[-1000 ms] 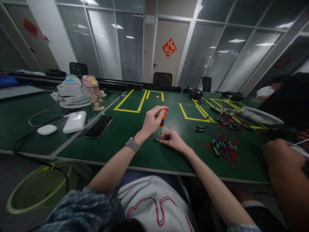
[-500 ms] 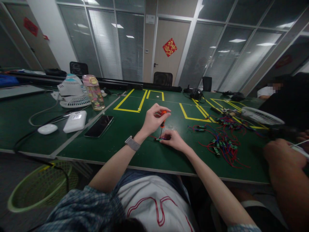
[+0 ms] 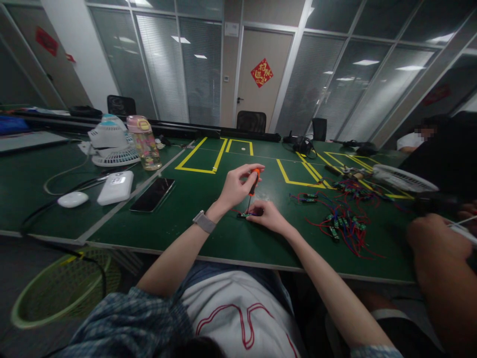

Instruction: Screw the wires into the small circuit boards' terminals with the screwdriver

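Observation:
My left hand (image 3: 238,185) grips the orange and black handle of a screwdriver (image 3: 253,185) between thumb and fingers. The shaft points down, its tip at a small green circuit board (image 3: 244,215) on the table. At the board's right end, my right hand (image 3: 267,215) pinches it against the tabletop, its fingers covering part of it. A thin red wire runs out from the board's left side. To the right lies a heap of similar circuit boards with red and blue wires (image 3: 345,223), and two more boards (image 3: 308,198) sit just above that heap.
The green table (image 3: 208,238) carries yellow tape outlines. On the left are a phone (image 3: 153,195), a white power bank (image 3: 116,188), a white case (image 3: 73,199), a bottle (image 3: 145,144) and a fan (image 3: 114,141). A co-worker's arm (image 3: 439,248) is at the right. A green basket (image 3: 63,288) stands below.
The screwdriver handle has tilted slightly to the right, and the fingers of my left hand have shifted round it. My right hand stays where it was on the board.

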